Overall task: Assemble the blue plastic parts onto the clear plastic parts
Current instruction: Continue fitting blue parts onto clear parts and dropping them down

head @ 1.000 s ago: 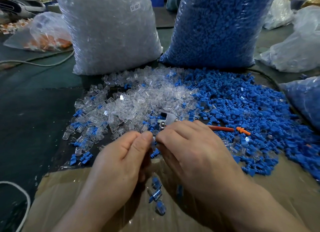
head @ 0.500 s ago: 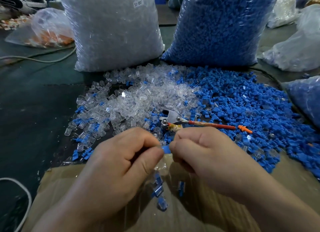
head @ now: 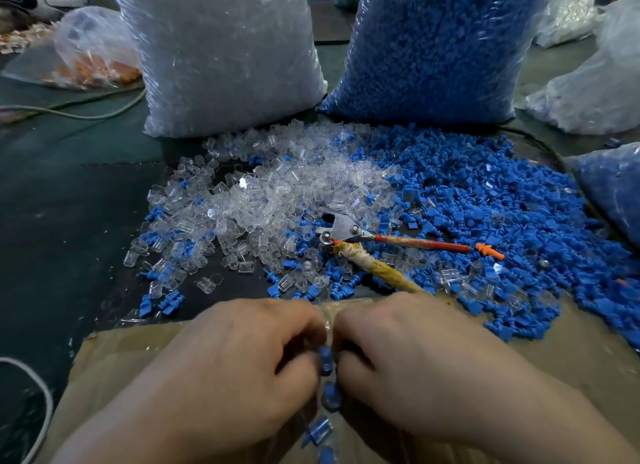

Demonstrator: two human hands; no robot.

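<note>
My left hand (head: 239, 363) and my right hand (head: 415, 356) meet knuckle to knuckle low in the view, fingers curled inward. Between their fingertips sits a small blue plastic part (head: 325, 359), pinched from both sides; any clear part with it is hidden by the fingers. Below the hands, a few assembled blue-and-clear pieces (head: 320, 429) lie on the cardboard (head: 114, 359). A heap of loose clear parts (head: 277, 193) lies beyond the hands at centre. A wide spread of loose blue parts (head: 502, 221) covers the right.
Pliers (head: 346, 233) with a red handle and a tape-wrapped handle lie just beyond my right hand. An orange earplug (head: 490, 251) lies by them. A big bag of clear parts (head: 221, 54) and a bag of blue parts (head: 436, 47) stand behind. A white cable (head: 45, 401) curves at lower left.
Both hands have drawn back toward me, off the piles and over the cardboard, staying pressed together on the small part. The pliers' wrapped handle is now uncovered.
</note>
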